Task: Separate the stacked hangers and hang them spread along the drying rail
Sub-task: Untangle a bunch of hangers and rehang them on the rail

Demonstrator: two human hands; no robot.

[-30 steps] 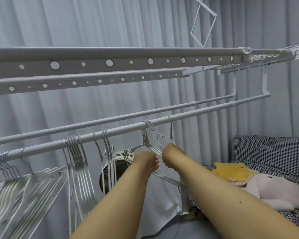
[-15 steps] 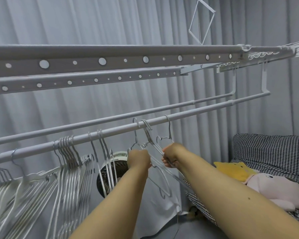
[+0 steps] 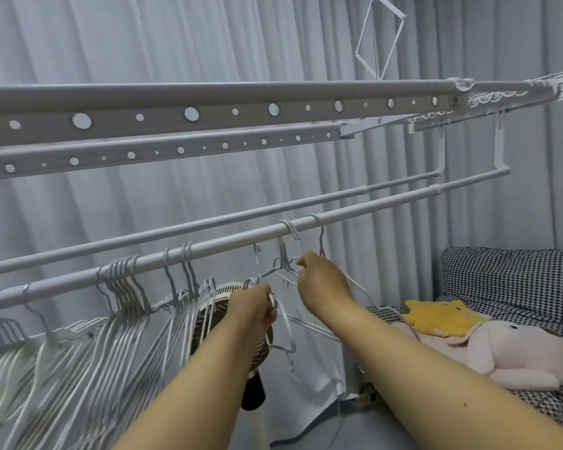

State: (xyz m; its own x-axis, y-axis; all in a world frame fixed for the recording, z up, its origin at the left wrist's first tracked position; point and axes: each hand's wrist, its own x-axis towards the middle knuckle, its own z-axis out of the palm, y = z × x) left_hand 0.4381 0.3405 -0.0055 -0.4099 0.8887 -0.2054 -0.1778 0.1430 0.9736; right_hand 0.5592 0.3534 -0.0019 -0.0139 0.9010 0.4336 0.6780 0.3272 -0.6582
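White wire hanger was off the rail, pinched in the left hand. The right hand reached higher, fingers curled on hangers hooked there.

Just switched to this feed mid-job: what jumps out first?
Two bare forearms reach up at centre: the left hand grips a white wire hanger held below the drying rail, the right hand holds hangers hooked on it. A dense bunch of hangers crowds the rail's left end.
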